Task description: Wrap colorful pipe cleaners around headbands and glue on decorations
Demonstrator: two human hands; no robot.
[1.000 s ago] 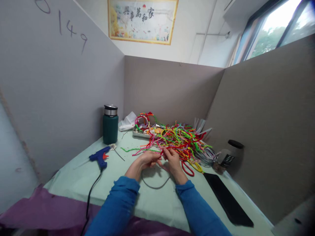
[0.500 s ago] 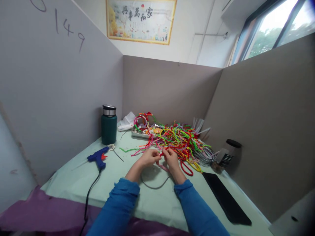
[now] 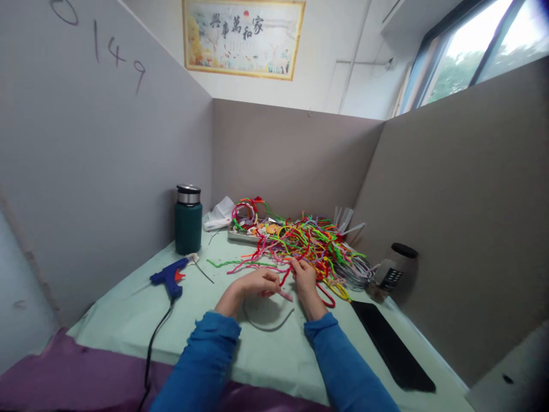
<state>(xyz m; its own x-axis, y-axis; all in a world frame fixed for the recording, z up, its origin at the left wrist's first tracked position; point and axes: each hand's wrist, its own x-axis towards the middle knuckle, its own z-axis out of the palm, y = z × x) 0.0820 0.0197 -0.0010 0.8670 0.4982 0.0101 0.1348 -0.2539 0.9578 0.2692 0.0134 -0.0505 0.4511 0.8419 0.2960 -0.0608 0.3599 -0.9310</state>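
Observation:
My left hand [image 3: 261, 282] is closed around one part of a thin grey curved band [image 3: 268, 330], which looks like a headband. A pink-covered end [image 3: 285, 295] of it sticks out past my left fingers, while the grey free end curves round below. Between the thumb and fingers of my right hand [image 3: 304, 280] is a red pipe cleaner [image 3: 283, 278], pulled up and running down toward the left fingers. Where it meets the band is hidden by the left fingers. Just behind both hands lies a tangled heap of coloured pipe cleaners [image 3: 315, 237].
A blue glue gun [image 3: 170, 277] with a black cord lies at the left, before a dark green bottle [image 3: 188, 223]. Behind the hands is a metal tray [image 3: 240, 236] of small parts. At right are red-handled scissors [image 3: 328, 296], a black strip [image 3: 392, 346] and a jar [image 3: 394, 269].
My hands have drawn apart: the right has moved slightly to the right, the left slightly down and left. More of the red pipe cleaner now shows between them.

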